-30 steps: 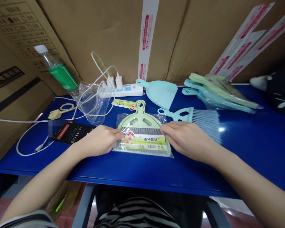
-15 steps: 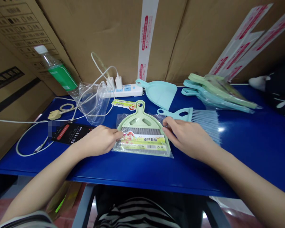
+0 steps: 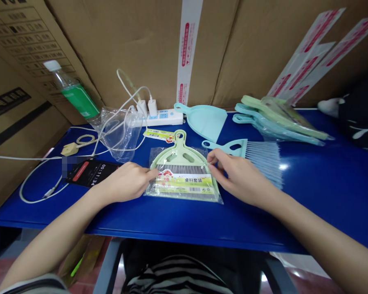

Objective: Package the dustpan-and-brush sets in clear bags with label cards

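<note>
A green dustpan and brush set in a clear plastic bag [image 3: 184,173] lies flat on the blue table [image 3: 325,196] in front of me. My left hand [image 3: 127,181] pinches the bag's left edge with its fingertips. My right hand [image 3: 239,175] rests on the bag's upper right corner, fingers curled onto the plastic. A loose light blue brush [image 3: 251,151] lies just beyond my right hand, and a light blue dustpan [image 3: 207,118] sits behind it.
A stack of bagged sets [image 3: 279,118] lies at the back right. A power strip [image 3: 159,116] with plugs, white cables, an empty plastic bag [image 3: 118,130], a label card [image 3: 158,134], a phone [image 3: 88,171] and a bottle [image 3: 75,94] fill the left. Cardboard boxes [image 3: 135,45] wall the back.
My right hand has slid from the bag's right edge up to its upper right corner. My left hand and the bag have stayed in place.
</note>
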Available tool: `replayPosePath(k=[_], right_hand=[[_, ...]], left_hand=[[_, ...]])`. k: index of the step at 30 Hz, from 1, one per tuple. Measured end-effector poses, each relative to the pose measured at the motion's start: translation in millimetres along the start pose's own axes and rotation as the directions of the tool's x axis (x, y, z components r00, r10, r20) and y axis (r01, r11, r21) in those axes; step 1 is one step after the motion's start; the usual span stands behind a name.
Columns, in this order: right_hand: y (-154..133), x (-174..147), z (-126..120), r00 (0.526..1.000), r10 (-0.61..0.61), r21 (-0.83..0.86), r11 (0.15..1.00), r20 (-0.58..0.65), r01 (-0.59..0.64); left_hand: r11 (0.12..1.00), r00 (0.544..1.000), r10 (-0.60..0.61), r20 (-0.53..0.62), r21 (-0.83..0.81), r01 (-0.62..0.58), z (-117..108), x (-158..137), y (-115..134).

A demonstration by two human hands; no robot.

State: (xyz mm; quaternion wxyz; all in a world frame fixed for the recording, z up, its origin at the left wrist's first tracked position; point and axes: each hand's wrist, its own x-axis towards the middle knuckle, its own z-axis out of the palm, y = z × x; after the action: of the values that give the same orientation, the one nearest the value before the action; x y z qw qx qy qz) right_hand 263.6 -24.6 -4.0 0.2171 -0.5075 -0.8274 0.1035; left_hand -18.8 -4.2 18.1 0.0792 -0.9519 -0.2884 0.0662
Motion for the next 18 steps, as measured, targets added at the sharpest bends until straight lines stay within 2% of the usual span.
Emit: replayPosePath(k=[8,15,18], right_hand=[[5,4,0,0.996,0.079,0.362,0.928,0.036,-0.087],[9,5,-2,0.984,0.147,0.578,0.796,0.100,-0.178],[11,5,-1,0.969,0.221,0.669,0.705,0.108,-0.236]], left_hand=[[0.997,0.996,0.078,-0.036,0.007,-0.077,-2,0,6],[0.994,0.994,0.097,-0.045,-0.049,-0.099,-1,0,9],[0.986,0.990,0.138,-0.034,-0.094,-0.140,-2,0,12]])
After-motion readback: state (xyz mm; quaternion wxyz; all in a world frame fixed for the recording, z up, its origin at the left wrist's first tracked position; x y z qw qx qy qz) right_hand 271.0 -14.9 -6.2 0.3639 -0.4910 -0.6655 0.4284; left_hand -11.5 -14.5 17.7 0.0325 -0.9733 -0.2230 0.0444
